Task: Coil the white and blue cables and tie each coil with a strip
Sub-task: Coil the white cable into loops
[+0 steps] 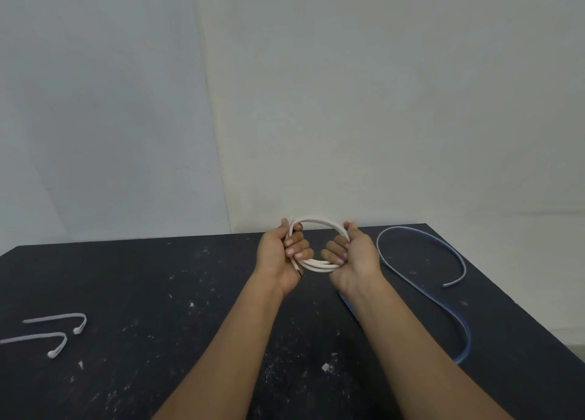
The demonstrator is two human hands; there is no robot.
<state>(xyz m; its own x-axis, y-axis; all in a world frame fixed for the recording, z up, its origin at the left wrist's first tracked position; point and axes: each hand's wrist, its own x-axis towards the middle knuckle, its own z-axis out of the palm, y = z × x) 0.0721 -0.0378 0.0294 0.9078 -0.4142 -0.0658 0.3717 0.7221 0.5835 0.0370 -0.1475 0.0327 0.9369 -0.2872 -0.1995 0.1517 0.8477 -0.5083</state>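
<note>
Looping white cable, several round turns

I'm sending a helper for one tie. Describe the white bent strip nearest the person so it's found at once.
Go to the left side of the black speckled tabletop. Two white hooked strips lie there; the nearer strip alone has its long leg running off the picture's left edge.

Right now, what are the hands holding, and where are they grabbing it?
The white cable coil. The left hand grips its left side and the right hand its right side, fingers curled round the loops.
</note>
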